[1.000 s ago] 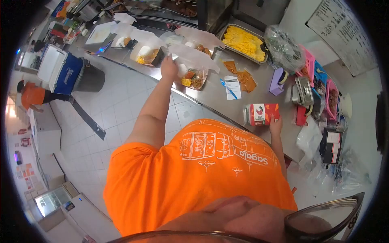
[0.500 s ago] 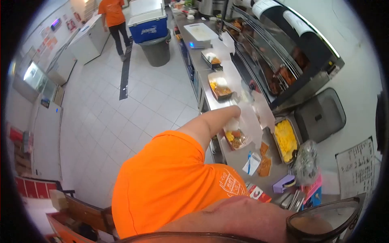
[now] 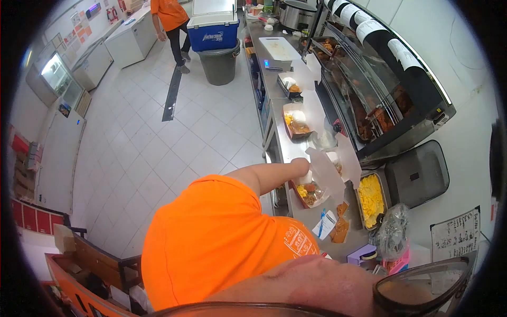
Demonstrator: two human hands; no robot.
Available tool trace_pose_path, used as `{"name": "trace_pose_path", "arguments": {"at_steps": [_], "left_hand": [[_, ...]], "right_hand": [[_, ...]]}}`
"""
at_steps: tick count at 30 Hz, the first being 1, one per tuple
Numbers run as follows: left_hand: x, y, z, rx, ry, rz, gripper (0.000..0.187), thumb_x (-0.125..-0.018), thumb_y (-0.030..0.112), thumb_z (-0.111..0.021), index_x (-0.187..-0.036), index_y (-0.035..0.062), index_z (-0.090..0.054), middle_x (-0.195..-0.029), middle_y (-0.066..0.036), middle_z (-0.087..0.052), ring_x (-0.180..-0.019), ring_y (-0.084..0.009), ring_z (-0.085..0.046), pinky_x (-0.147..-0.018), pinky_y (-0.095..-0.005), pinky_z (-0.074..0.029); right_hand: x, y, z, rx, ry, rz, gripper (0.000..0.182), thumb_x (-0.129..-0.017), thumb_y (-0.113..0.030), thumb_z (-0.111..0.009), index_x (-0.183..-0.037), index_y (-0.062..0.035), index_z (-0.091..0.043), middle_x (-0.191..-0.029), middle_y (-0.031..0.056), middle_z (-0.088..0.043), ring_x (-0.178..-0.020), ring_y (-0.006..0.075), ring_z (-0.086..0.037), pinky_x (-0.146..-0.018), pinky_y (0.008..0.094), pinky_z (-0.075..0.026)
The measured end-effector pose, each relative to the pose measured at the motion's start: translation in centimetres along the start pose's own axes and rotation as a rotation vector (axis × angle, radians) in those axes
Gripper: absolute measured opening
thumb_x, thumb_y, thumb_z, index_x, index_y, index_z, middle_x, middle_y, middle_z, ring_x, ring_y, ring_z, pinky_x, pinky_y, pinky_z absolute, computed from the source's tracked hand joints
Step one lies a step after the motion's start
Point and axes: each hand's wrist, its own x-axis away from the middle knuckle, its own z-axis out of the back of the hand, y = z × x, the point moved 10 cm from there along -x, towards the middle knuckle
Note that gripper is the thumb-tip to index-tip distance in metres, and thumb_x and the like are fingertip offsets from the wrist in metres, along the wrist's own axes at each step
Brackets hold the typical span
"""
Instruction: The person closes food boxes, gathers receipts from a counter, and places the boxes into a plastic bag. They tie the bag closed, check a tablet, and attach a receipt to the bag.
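Note:
My left arm, in an orange sleeve, reaches over the counter to an open takeaway box holding yellow, brown and white food. My left hand is bent down at the box's far end, beside its raised white lid; its fingers are hidden. Another open box with food stands just behind that lid. Farther along the counter are an open box of white, yellow and brown food and a smaller dark box. My right hand is out of sight.
A glass food warmer runs along the wall. A tray of shredded yellow food, a dark lid, a notepad with a blue pen and a purple tape dispenser are nearby. A person stands by a blue cooler.
The whole view has shifted with my head, moving the counter slightly right and down in the picture. My left hand has moved lower, a little closer to the nearest box's food.

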Motion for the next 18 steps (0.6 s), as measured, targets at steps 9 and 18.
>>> {"name": "trace_pose_path", "arguments": {"at_steps": [9, 18], "left_hand": [[3.8, -2.0, 1.0, 0.019, -0.018, -0.030, 0.022, -0.068, 0.016, -0.074, -0.087, 0.0067, -0.075, -0.092, -0.015, -0.072, -0.087, -0.0301, -0.070, -0.076, -0.0400, -0.056], [10.1, 7.8, 3.4, 0.015, 0.047, -0.266, 0.016, -0.063, 0.012, -0.074, -0.078, 0.0067, -0.074, -0.083, -0.018, -0.070, -0.080, -0.0346, -0.068, -0.072, -0.0438, -0.055]], "right_hand": [[0.4, -0.4, -0.2, 0.000, -0.037, 0.003, 0.055, -0.099, -0.036, -0.053, -0.136, 0.0035, -0.045, -0.133, 0.0242, -0.051, -0.120, 0.0358, -0.051, -0.104, 0.0408, -0.038], [0.8, 0.3, -0.3, -0.044, -0.080, 0.032, 0.053, -0.100, -0.036, -0.051, -0.136, 0.0022, -0.045, -0.133, 0.0231, -0.051, -0.121, 0.0338, -0.050, -0.104, 0.0400, -0.038]]}}
